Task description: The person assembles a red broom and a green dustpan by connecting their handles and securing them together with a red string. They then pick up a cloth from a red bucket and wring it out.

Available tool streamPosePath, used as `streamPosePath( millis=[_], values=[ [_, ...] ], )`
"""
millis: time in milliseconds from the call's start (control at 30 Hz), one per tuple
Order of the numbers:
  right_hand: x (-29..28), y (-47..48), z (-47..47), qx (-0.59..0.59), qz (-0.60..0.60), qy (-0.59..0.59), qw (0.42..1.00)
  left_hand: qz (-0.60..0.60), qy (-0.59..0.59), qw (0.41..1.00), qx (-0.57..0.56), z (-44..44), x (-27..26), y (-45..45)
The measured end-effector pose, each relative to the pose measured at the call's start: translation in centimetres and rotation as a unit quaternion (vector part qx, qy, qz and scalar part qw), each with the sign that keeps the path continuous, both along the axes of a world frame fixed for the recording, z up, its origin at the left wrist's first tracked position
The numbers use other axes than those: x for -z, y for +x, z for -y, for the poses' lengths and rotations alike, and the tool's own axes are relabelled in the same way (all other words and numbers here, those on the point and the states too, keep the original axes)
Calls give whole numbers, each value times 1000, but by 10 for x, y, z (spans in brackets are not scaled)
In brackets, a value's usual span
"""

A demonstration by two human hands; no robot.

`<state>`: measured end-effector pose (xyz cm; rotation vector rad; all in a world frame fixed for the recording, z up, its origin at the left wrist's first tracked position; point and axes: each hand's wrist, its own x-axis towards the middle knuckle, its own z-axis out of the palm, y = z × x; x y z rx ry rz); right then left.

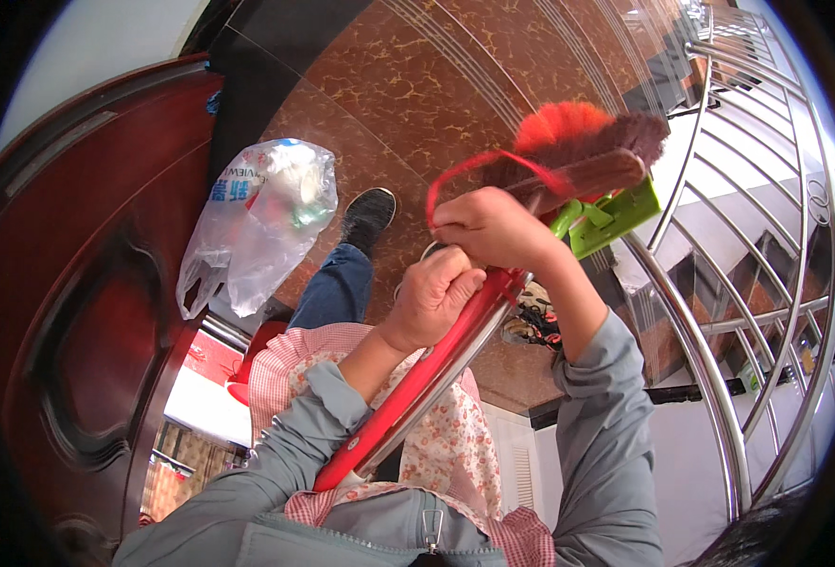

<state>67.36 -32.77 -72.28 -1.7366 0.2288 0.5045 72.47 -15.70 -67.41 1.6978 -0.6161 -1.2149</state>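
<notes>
In front of my body, a red handle (410,383) and a silver metal pole (438,390) lean together diagonally. Red ribbon (511,285) is wrapped around both near my hands. My right hand (499,230) pinches the ribbon, and a blurred loop of it arches above the knuckles. Close below, my left hand (435,301) is closed in a fist against the red handle, seemingly on the ribbon; its fingertips are hidden. Beyond my hands are a brush head (573,177) with dark brown and orange bristles and a green plastic head (616,220).
A filled translucent plastic bag (268,212) stands by a dark red carved wooden door (105,298). Curved stainless steel railing (686,340) borders stairs on the right. Shoes (531,322) lie on the brown marbled floor (389,85), partly behind my right arm.
</notes>
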Motion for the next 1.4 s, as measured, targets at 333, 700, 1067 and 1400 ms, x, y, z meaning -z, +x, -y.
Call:
streamPosePath(
  millis=[333, 700, 1067, 1400],
  values=[
    [24, 86, -25, -86, -10, 30, 996, 44, 71, 996, 30, -10, 11, -11],
    [11, -169, -119, 711, -253, 257, 604, -507, 205, 773, -323, -45, 56, -21],
    [34, -81, -159, 669, -183, 572, 438, -554, 200, 741, -323, -45, 60, -15],
    [23, -141, -179, 654, -230, 385, 609, -501, 201, 793, -283, -45, 62, -11]
  ],
)
